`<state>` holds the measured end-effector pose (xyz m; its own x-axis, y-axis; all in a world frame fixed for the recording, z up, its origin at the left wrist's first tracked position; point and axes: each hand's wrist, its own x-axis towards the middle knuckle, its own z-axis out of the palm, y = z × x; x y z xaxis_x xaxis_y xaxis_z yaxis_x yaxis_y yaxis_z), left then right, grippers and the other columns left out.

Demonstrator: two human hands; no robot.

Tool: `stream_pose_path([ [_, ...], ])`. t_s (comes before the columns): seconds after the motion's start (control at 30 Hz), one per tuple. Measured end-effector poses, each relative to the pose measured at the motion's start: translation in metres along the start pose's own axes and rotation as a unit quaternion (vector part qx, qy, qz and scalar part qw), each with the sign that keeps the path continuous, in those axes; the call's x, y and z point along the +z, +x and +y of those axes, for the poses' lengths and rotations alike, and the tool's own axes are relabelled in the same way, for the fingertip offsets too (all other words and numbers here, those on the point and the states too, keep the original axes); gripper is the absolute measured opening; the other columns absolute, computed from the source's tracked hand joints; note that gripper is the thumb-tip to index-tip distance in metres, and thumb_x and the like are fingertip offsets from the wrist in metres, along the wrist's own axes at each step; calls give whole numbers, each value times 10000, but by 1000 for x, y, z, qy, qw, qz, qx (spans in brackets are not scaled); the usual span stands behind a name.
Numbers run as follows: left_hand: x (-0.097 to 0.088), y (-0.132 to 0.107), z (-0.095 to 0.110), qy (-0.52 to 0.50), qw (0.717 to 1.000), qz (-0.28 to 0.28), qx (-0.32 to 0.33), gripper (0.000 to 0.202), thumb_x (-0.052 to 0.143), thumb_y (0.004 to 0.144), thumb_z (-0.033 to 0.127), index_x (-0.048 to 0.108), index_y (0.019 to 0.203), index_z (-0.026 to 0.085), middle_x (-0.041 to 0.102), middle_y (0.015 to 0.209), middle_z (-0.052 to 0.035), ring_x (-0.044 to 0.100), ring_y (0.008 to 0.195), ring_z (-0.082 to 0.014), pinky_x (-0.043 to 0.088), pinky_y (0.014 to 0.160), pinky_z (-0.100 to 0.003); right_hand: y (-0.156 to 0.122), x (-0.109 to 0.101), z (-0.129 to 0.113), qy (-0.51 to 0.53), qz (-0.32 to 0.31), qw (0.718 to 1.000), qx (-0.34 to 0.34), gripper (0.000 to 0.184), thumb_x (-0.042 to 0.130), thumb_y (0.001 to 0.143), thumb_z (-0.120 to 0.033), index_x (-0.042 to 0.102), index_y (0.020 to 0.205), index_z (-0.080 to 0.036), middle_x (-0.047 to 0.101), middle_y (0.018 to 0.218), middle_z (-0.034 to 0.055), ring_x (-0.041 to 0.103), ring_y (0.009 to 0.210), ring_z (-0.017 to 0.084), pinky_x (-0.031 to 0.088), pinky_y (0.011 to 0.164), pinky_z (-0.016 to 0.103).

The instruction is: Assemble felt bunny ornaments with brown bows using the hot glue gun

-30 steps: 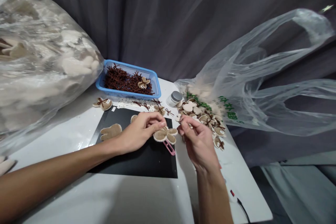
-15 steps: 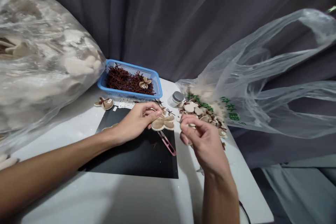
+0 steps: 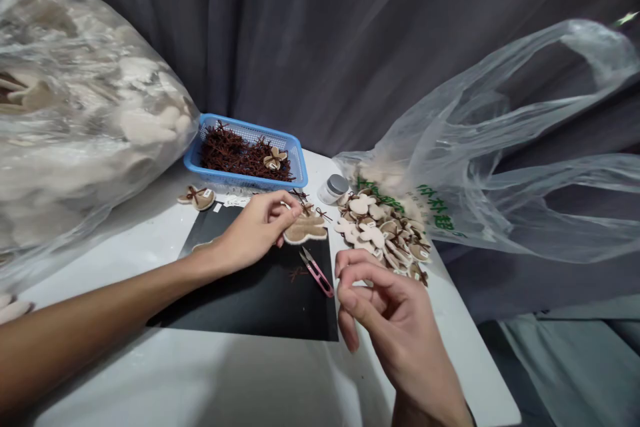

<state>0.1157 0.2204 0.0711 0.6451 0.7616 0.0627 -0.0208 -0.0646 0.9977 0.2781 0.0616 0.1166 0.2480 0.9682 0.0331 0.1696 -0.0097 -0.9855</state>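
Observation:
My left hand (image 3: 253, 233) pinches the edge of a beige butterfly-shaped felt piece (image 3: 306, 229) lying at the far edge of the black mat (image 3: 260, 303). My right hand (image 3: 395, 327) hovers over the mat's right corner with curled fingers, thumb against forefinger; whether anything is in the pinch I cannot make out. Pink thread snips (image 3: 316, 271) lie on the mat between my hands, beside a small brown bow (image 3: 298, 273). Another beige piece (image 3: 205, 246) peeks out under my left wrist.
A heap of finished beige pieces with brown bows (image 3: 385, 233) spills from a clear plastic bag (image 3: 500, 167) at right. A blue basket (image 3: 245, 159) of brown bows stands at the back, with a small grey-lidded jar (image 3: 334, 188) beside it. A big clear bag (image 3: 75, 120) of felt pieces fills the left.
My left hand carried the butterfly piece away from me to the mat's far edge. My right hand let go of it and drew back toward me, uncovering the snips.

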Motion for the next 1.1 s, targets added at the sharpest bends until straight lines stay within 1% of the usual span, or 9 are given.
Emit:
stream_pose_path([
  [0.1,-1,1,5,-75,996,38,-11,393,711,938,582,621,977,201,542,664,55,514,531,-115,387,500,-233,-1,-6,12,-13,23,999,25,351,844,878,-489,726,749,-185,650,1010,67,501,382,48,420,350,245],
  [0.2,-1,-5,15,-95,994,44,10,348,710,960,541,626,1041,214,570,736,39,529,607,-121,400,531,-233,-6,-8,26,-19,13,997,67,383,844,858,-532,716,769,-182,653,1035,72,549,373,70,423,336,241],
  [0.33,4,-24,20,-76,997,-32,8,314,710,978,468,640,1151,215,639,862,8,592,736,-143,486,680,-267,-31,10,52,-21,-69,989,130,349,795,900,-482,687,741,-191,683,961,62,622,457,114,491,412,243],
  [0.47,6,-54,4,-70,991,-97,-62,349,682,1005,442,611,1277,236,659,959,-10,613,791,-151,495,714,-282,-66,34,67,-83,-110,985,103,248,663,986,-337,745,786,-216,698,797,41,668,600,163,551,512,238],
  [0.6,-1,-78,-9,-7,985,-130,-110,329,689,1012,421,627,1270,227,681,940,-16,633,866,-173,486,756,-296,-92,48,62,-10,-71,989,127,290,630,1026,-432,797,913,-225,768,924,91,724,676,192,585,487,235],
  [0.7,-6,-88,-10,48,980,-157,-113,274,658,1035,411,666,1217,206,730,1016,-50,658,941,-191,499,843,-331,-93,57,59,113,29,974,196,416,693,966,-597,761,1113,-214,785,1103,132,722,591,170,575,400,232],
  [0.8,-9,-93,-9,92,970,-196,-106,261,663,1033,388,680,1207,195,752,1014,-58,664,917,-190,505,850,-341,-84,66,61,178,112,956,205,583,828,845,-612,658,1267,-248,772,1094,93,706,538,163,551,347,238],
  [0.97,-15,-98,-14,67,971,-197,-120,258,669,1038,403,676,1178,187,733,876,-28,646,821,-171,482,790,-319,-71,76,63,190,88,962,173,444,855,847,-441,662,1199,-249,698,744,-32,662,544,153,545,417,229],
  [1.1,-22,-101,-17,110,968,-198,-106,223,653,1050,404,688,1129,199,708,846,-11,618,799,-169,466,782,-324,-71,77,67,31,62,990,122,228,751,930,-334,704,1140,-258,738,764,-7,650,590,158,517,482,250],
])
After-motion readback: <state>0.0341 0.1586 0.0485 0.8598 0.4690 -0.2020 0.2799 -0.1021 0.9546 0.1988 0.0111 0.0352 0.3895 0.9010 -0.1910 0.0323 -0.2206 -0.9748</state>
